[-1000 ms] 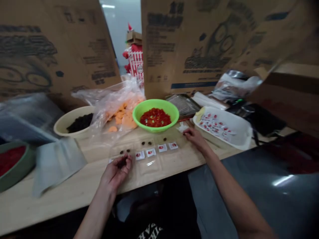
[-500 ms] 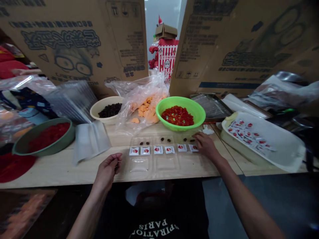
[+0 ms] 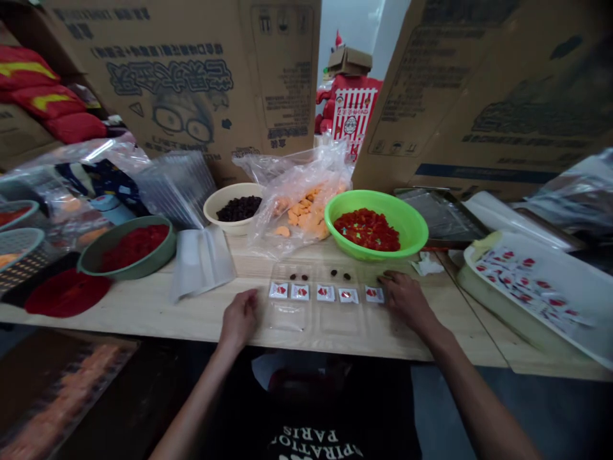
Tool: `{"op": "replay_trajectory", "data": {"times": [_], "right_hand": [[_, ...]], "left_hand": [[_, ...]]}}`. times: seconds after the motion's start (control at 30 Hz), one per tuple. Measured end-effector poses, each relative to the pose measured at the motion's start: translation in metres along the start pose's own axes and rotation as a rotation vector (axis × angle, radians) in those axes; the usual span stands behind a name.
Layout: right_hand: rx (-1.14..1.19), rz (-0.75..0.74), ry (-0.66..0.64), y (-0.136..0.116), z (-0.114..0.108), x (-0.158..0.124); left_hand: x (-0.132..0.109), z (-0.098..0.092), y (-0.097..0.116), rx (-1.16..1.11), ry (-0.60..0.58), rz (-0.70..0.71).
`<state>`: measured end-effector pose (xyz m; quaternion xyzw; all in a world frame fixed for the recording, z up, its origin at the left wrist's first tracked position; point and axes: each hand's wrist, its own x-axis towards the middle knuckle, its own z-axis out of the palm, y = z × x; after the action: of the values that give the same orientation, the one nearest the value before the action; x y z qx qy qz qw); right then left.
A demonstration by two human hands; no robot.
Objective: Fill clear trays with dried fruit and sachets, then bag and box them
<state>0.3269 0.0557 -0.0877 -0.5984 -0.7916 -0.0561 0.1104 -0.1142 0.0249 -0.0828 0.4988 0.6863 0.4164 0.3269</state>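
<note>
A clear plastic compartment tray [image 3: 318, 313] lies on the wooden table [image 3: 143, 313] in front of me. Five small white sachets with red print [image 3: 325, 293] form a row across it, and pairs of dark raisins [image 3: 299, 277] sit in the compartments behind them. My left hand [image 3: 239, 317] rests at the tray's left edge, fingers curled, and anything in it is hidden. My right hand [image 3: 407, 300] lies palm down at the tray's right edge, fingertips next to the last sachet.
Behind the tray stand a green bowl of red pieces [image 3: 376, 223], a plastic bag of orange pieces [image 3: 299, 207] and a cream bowl of raisins [image 3: 234, 207]. A grey-green bowl of red pieces [image 3: 127, 248] sits left. A white tray of sachets [image 3: 527, 287] sits right. Cardboard boxes stand behind.
The view has levelled and swung, so the table sits straighter. My left hand has turned from palm up to palm down and moved nearer the tray. My right hand has stayed by the sachets.
</note>
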Motion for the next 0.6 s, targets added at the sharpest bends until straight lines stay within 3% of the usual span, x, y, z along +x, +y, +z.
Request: {"op": "replay_trajectory", "data": {"times": [0.13,0.23,0.33,0.43,0.6], "right_hand": [[0.0,-0.032,0.052,-0.026,-0.003,0.012],[0.114,-0.202,0.046,-0.058,0.005,0.036],[0.129,-0.229,-0.026,-0.087,0.016,0.061],[0.09,-0.205,-0.08,-0.102,0.021,0.077],[0.054,-0.177,-0.121,-0.107,0.013,0.081]], "left_hand": [[-0.002,0.01,0.007,-0.046,-0.046,-0.003],[0.001,0.009,0.027,-0.31,-0.005,-0.123],[0.014,-0.001,0.052,-0.669,-0.045,-0.262],[0.04,-0.022,0.077,-0.904,-0.074,-0.353],[0.12,-0.057,0.114,-0.712,0.113,-0.105]]}}
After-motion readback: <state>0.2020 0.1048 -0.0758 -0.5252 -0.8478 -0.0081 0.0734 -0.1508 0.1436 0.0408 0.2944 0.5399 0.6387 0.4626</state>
